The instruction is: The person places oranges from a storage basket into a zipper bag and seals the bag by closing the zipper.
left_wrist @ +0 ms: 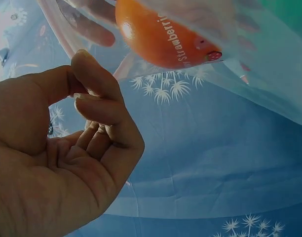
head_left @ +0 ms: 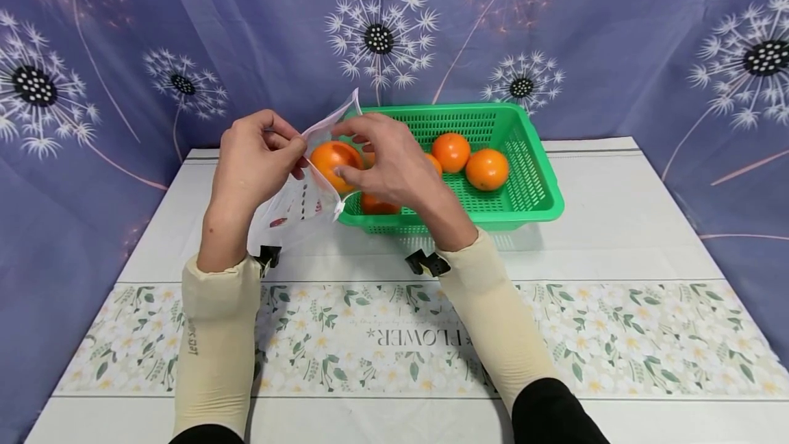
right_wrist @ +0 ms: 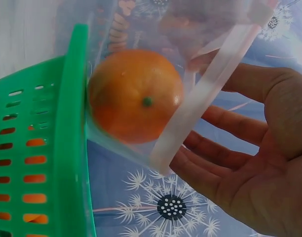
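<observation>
A clear zip bag (head_left: 296, 201) with printed lettering and strawberry pictures hangs at the left end of a green plastic basket (head_left: 542, 183). Thumb and fingers of my left hand (head_left: 249, 156) pinch the rim of its mouth. Inside the bag is an orange (right_wrist: 136, 96), seen through the plastic in both wrist views. At the mouth, my right hand (head_left: 394, 159) has its fingers spread around the opening near that orange, gripping nothing that I can see. More oranges (head_left: 487, 169) lie in the basket, some partly hidden by the right hand.
The basket's near rim (head_left: 456, 219) runs below the right wrist. Beneath everything is a white table (head_left: 629, 225) with a flowered band. A purple curtain (head_left: 265, 19) with dandelion prints hangs behind it.
</observation>
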`<state>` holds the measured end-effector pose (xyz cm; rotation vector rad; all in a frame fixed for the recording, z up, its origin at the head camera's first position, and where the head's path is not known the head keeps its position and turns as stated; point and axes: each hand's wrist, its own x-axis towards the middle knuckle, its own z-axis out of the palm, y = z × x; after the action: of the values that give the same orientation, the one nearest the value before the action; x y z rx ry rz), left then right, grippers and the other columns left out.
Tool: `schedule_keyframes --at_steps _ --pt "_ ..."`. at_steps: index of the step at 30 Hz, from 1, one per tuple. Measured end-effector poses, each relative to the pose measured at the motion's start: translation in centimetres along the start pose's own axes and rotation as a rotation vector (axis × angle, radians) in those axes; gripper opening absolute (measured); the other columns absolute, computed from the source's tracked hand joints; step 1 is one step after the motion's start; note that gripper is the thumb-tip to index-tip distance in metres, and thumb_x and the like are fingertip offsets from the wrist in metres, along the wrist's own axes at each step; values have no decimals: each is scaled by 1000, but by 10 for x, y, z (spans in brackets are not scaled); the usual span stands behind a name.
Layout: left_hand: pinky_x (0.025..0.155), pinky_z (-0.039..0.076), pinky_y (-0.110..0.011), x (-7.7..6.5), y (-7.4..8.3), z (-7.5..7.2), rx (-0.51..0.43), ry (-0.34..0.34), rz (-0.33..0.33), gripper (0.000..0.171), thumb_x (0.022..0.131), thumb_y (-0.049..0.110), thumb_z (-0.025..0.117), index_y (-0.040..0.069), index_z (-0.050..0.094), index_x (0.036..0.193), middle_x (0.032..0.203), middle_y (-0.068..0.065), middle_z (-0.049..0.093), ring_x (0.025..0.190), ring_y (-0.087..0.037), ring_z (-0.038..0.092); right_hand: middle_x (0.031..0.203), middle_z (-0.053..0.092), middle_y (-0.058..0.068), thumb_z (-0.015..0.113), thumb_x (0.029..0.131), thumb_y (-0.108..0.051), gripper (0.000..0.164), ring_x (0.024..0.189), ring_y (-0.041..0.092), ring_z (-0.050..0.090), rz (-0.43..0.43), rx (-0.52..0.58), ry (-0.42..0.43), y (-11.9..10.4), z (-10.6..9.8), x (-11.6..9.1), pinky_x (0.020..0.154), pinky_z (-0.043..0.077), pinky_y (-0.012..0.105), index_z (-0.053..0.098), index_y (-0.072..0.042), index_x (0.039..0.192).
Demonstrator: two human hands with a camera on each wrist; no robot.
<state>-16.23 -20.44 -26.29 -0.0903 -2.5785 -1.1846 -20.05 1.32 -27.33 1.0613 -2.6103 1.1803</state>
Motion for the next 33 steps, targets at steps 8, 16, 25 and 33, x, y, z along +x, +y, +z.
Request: schedule_keyframes --at_steps 8,16,25,33 --pt "55 50 -27 0 -1 -2 -2 22 -4 15 100 22 66 7 69 99 73 -2 76 60 -14 71 120 68 7 75 96 -13 29 108 19 66 -26 49 132 3 -6 -5 95 58 29 74 -6 124" --pt "55 49 -26 0 -2 -3 -12 31 -8 14 99 21 66 8 69 97 70 0 75 59 -12 71 119 70 7 66 97 -8 26 108 19 68 -22 83 172 12 -12 -8 95 57 30 74 -5 121" --pt "55 49 -26 1 -3 -4 -4 47 -13 14 99 21 64 8 69 97 71 0 75 59 -10 70 116 70 11 61 94 -5 26 105 20 69 34 83 160 16 -15 -9 91 59 35 73 -3 118" --pt "57 51 -25 1 -4 -6 -12 54 -16 14 98 19 64 7 69 97 71 1 75 58 -9 70 111 71 9 59 92 -4 26 102 22 68 67 30 154 26 -18 -12 87 57 35 71 -3 115"
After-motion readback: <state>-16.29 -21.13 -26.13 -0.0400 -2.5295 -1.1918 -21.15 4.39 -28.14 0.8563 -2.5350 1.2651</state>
